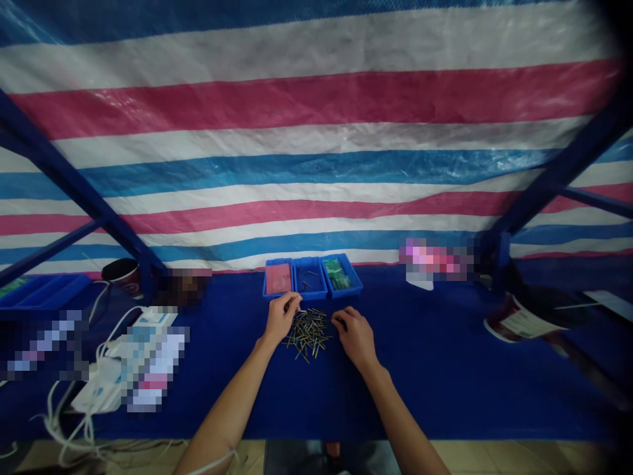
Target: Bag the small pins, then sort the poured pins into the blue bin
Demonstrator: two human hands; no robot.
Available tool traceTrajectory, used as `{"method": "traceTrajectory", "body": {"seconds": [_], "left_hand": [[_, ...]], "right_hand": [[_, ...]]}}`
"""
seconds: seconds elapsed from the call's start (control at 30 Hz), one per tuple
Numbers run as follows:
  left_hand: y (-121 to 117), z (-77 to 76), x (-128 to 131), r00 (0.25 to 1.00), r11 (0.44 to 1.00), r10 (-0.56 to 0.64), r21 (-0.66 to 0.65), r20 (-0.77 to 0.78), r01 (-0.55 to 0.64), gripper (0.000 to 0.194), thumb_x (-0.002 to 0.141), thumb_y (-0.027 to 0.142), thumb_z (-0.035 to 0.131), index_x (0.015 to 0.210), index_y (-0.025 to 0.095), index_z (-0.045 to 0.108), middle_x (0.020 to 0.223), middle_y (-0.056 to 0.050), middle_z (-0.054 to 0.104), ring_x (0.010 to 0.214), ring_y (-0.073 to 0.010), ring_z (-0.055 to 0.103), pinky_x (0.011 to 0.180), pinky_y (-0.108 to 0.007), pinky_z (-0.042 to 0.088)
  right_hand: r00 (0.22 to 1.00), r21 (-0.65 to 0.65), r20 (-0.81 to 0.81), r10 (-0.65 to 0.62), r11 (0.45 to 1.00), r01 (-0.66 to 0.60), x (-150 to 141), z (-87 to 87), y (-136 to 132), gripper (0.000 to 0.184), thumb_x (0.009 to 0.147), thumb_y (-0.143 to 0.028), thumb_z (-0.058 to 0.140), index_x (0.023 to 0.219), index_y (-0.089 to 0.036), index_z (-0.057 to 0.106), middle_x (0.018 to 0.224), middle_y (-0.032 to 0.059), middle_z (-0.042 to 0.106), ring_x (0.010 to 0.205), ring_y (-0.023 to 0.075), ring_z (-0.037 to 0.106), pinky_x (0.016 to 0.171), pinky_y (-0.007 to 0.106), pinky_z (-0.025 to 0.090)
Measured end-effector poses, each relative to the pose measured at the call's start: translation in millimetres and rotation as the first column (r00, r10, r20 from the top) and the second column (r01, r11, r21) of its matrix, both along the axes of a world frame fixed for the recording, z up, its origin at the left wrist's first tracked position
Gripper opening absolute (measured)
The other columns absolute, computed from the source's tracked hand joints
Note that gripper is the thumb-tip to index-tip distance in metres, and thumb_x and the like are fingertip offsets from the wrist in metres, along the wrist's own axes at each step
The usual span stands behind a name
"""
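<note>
A pile of thin, dark gold metal pins (309, 332), like screws or nails, lies loose on the blue tabletop. My left hand (281, 318) is at the pile's upper left edge, thumb and fingers pinched together; anything between the tips is too small to make out. On the pile's right side, my right hand (357, 335) has its fingers curled in and closed, their tips partly hidden. Just beyond stand three small blue bins: the left bin (268, 295) with pink pieces, the middle bin (324, 293) with a few thin pins, the right bin (357, 287) with green packets.
White power strips (101, 386) with tangled cables (54, 412) lie on the left. Dark red tubs stand at the far left (121, 280) and right (524, 321). Blue frame posts (74, 178) rise at both sides before a striped plastic sheet (316, 99).
</note>
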State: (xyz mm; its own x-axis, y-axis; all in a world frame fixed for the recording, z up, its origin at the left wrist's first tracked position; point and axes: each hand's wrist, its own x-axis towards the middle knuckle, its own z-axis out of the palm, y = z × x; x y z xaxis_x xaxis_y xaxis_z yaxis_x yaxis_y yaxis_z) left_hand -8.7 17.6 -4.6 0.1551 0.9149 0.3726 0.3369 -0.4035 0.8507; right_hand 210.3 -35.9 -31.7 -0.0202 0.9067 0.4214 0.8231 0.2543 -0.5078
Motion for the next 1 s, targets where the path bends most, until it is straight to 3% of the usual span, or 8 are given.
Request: {"method": "traceTrajectory", "body": {"seconds": [0.2,0.47,0.6,0.77,0.87,1.0], "left_hand": [[0,-0.7,0,1.0,1.0,0.01,0.003,-0.003,-0.01,0.034,0.096,0.044,0.052,0.086,0.016,0.068,0.064,0.0,0.063,0.054,-0.0114,0.054,0.058,-0.021,0.044],[-2,1.1,0,0.999,0.998,-0.003,0.056,-0.053,0.006,0.032,0.096,0.042,0.052,0.09,0.016,0.07,0.069,-0.001,0.067,0.057,-0.0125,0.056,0.059,-0.022,0.043],[-5,2.5,2,0.993,0.993,-0.046,0.107,-0.112,0.058,0.026,0.096,0.037,0.056,0.098,0.018,0.073,0.079,-0.004,0.07,0.062,-0.0131,0.057,0.06,-0.023,0.043],[-3,-1.6,4,0.985,0.982,-0.08,0.157,-0.151,0.104,0.021,0.095,0.033,0.06,0.103,0.021,0.075,0.089,-0.006,0.071,0.074,-0.0159,0.063,0.067,-0.026,0.048],[2,-7.6,3,0.99,0.976,-0.066,0.197,-0.123,0.089,0.021,0.095,0.032,0.059,0.097,0.021,0.076,0.09,-0.007,0.072,0.084,-0.0189,0.066,0.078,-0.03,0.051],[5,-11.4,2,0.989,0.974,-0.053,0.212,-0.135,0.081,0.017,0.093,0.031,0.063,0.093,0.02,0.075,0.084,-0.006,0.071,0.078,-0.0181,0.063,0.074,-0.029,0.05]], "right_hand": [[1.0,-0.017,0.01,0.009,1.0,-0.009,1,2.1,0,0.02,0.093,-0.013,0.05,0.079,-0.022,0.061,0.082,0.0036,0.062,0.077,0.0199,0.06,0.067,0.03,0.039],[0.991,-0.035,-0.134,0.018,0.999,-0.023,12,6.1,9,0.018,0.092,-0.013,0.044,0.082,-0.021,0.056,0.082,0.0042,0.061,0.072,0.0194,0.06,0.064,0.028,0.039],[0.998,0.008,-0.058,0.031,1.0,-0.03,1,21.2,18,0.019,0.094,-0.012,0.043,0.084,-0.021,0.055,0.084,0.0042,0.062,0.074,0.0195,0.06,0.064,0.028,0.039],[0.987,0.052,0.101,0.127,0.99,-0.133,-22,36.5,29,0.021,0.097,-0.009,0.042,0.088,-0.022,0.056,0.086,0.0055,0.062,0.078,0.0207,0.059,0.068,0.029,0.039],[0.979,0.083,0.11,0.17,0.98,-0.179,-32,38.0,34,0.021,0.099,-0.009,0.041,0.091,-0.022,0.055,0.087,0.0053,0.062,0.079,0.021,0.058,0.072,0.03,0.04],[0.978,0.118,0.077,0.192,0.973,-0.2,-39,32.9,35,0.021,0.1,-0.009,0.04,0.092,-0.021,0.056,0.088,0.0053,0.062,0.082,0.0214,0.058,0.076,0.031,0.04]]}}
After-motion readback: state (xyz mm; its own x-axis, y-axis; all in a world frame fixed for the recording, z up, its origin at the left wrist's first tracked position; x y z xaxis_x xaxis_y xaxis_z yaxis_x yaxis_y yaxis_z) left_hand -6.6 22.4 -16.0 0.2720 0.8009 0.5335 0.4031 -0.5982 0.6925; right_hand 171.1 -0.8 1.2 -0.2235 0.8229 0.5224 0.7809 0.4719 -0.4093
